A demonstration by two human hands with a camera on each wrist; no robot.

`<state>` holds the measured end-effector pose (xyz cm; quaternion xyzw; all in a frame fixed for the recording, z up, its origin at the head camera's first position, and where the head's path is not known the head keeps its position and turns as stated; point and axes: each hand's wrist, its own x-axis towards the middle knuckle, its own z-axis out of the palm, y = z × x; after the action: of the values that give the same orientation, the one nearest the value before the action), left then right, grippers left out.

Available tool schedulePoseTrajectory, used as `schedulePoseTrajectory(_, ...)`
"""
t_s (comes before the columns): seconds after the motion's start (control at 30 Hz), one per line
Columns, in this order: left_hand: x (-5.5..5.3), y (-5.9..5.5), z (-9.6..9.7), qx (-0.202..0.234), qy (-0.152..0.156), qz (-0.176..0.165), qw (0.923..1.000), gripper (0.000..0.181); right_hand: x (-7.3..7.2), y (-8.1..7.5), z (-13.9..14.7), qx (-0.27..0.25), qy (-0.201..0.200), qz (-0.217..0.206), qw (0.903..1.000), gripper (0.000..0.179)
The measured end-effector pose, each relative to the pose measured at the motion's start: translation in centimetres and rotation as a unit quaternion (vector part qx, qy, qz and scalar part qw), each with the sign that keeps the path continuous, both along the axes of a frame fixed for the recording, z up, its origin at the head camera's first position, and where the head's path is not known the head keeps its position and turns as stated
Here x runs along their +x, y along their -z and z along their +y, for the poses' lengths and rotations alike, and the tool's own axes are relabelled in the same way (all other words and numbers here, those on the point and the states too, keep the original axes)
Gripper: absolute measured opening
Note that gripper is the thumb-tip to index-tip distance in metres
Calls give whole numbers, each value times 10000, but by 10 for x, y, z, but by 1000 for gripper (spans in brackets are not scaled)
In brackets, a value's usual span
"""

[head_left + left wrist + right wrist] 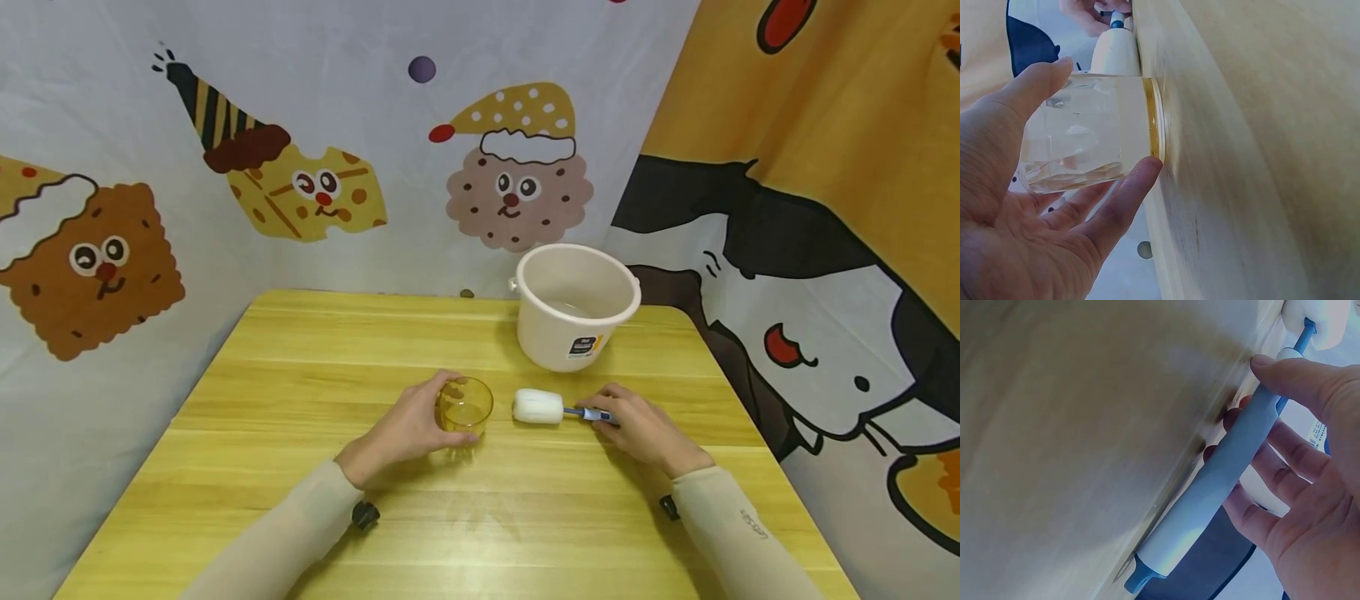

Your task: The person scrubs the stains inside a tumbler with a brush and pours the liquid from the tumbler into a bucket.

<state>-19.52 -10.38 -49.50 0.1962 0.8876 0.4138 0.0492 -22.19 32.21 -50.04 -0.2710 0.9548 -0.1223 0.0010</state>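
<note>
In the head view my left hand (405, 427) holds an amber-tinted clear glass cup (467, 410) upright on the table. The left wrist view has the thumb on one side of the glass cup (1085, 134) and the fingers on the other, with a fingertip low near its base. To its right lies a sponge cup brush (537, 407) with a white head pointing toward the glass cup. My right hand (645, 432) grips its handle. From the right wrist, the white-and-blue handle (1210, 472) runs between thumb and fingers, close along the tabletop.
A white plastic bucket (543, 333) with a dark label stands behind the brush. The wooden table (480, 525) ends at a cartoon-printed cloth (330, 100) at the back and sides. Dark wrist pieces (365, 515) show at both sleeves.
</note>
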Motion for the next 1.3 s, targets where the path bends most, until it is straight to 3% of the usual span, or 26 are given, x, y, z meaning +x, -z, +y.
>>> schedulePoseTrajectory(1.3,-2,0,0,20,45,-45,10000,96,2,1,-3,-163,-14,113,9998,30)
